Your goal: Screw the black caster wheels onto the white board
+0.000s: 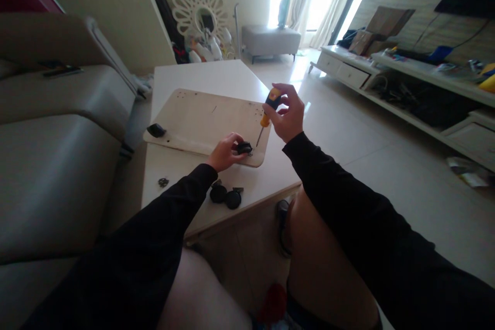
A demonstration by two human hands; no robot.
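Note:
My right hand (288, 113) grips a yellow and black screwdriver (273, 98) by its handle, the shaft slanting down toward the near right corner of a pale wooden board (197, 118). At that corner my left hand (224, 153) pinches a black caster wheel (244, 148), which sits against the board. The screwdriver's tip is close to the caster; whether it touches a screw is too small to tell. Another black caster (156, 130) stands on the board's left end. Small holes dot the board's far corners.
The board lies on a white table (162, 165). Two loose black casters (226, 196) rest near its front edge, and a small heap of screws (163, 182) lies at the left. A grey sofa (50, 165) stands to the left, a white TV cabinet (348, 69) to the right.

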